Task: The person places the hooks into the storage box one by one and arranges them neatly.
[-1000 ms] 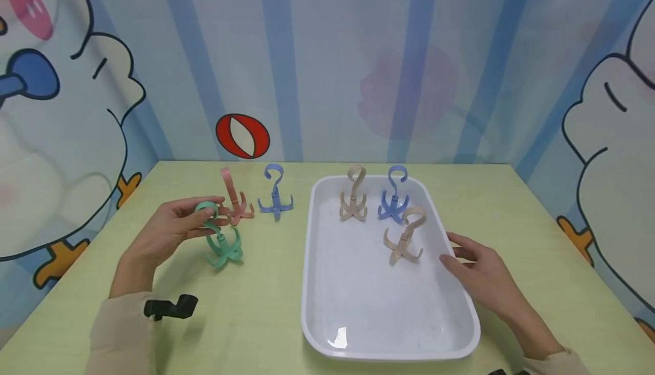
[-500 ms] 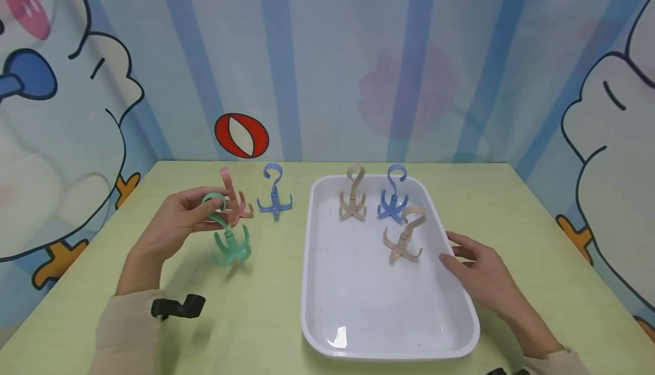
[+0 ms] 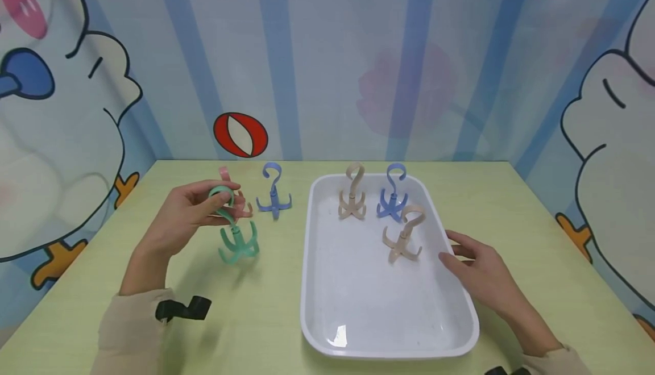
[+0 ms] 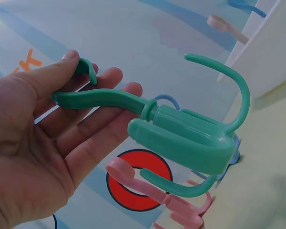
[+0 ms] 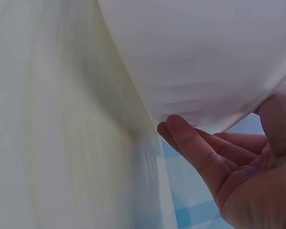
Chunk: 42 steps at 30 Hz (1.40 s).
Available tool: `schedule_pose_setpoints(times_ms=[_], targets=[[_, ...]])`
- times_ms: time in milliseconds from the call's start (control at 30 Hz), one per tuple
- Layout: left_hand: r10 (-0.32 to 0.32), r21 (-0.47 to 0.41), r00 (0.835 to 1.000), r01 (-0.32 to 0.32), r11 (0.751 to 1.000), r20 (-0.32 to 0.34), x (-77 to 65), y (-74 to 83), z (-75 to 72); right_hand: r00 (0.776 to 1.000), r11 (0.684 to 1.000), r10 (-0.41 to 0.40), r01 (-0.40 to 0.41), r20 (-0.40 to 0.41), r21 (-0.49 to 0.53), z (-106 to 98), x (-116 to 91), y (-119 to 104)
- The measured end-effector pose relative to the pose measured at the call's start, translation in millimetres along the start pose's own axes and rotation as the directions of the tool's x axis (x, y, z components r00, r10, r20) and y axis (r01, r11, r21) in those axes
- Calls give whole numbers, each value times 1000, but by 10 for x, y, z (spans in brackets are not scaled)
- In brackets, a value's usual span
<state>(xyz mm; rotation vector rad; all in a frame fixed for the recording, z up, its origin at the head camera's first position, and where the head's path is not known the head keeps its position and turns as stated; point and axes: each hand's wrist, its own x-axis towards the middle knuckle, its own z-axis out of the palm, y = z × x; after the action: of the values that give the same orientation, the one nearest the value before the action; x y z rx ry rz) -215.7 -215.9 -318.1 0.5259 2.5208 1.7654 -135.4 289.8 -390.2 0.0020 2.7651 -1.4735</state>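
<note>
Green hook [image 3: 238,243], up off bench [image 3: 256,329], approx 9 o'clock of white tray [image 3: 378,307]; prongs at lower end, stem leaning to 11. L to R, clock as per head view:

Far L, at approx 9, printed cartoon figure [image 3: 61,165]. Then L sleeve [image 3: 130,326], beige, w/ black mount [image 3: 181,308] at cuff. Next, L hand [image 3: 181,216], btwn 9 & 10 o'clock of green hook; grip clamped on its curled top end, thumb vs fingers, same in L wrist view. At 12 o'clock of green hook, just behind, pink hook [image 4: 155,192], partly hidden by L hand; can't tell if touching. Above, on striped backdrop [image 3: 338,51], red-and-white ball print [image 3: 240,135]. At 3 o'clock of pink hook, nr, upright on bench, blue hook [image 3: 274,199].

R of centre, white tray; inside, beige hook [image 3: 352,204] at 11, second blue hook [image 3: 392,207] at 12, second beige hook [image 3: 402,244] at 1, nearer camera, top leaning R. At tray's 3 o'clock, R hand [image 3: 478,273]; grip clamped on tray edge, thumb at rim, fingers vs outer side in R wrist view. Then R sleeve [image 3: 555,361], also beige. Far R, approx 3, second cartoon figure [image 3: 614,136].
</note>
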Motion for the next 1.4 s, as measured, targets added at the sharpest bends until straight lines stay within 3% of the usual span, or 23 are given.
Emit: schedule_pose_setpoints(times_ms=[200,567,800,1400], targets=[[40,-9,999,-40,999,18,4,108,77,1000,1000,3,-3,-9,-7,-5,1,-2],[46,29,999,-47,998,28,32,330,169,1000,1000,2,-2,-2,-17,-9,9,2],[64,38,997,-65,997,36,54,489,302,1000,1000,3,-3,-6,-19,-6,5,-9],[137,-128,989,-129,983,49,171,594,533,1000,1000,9,-9,1,-23,-4,-2,-20]])
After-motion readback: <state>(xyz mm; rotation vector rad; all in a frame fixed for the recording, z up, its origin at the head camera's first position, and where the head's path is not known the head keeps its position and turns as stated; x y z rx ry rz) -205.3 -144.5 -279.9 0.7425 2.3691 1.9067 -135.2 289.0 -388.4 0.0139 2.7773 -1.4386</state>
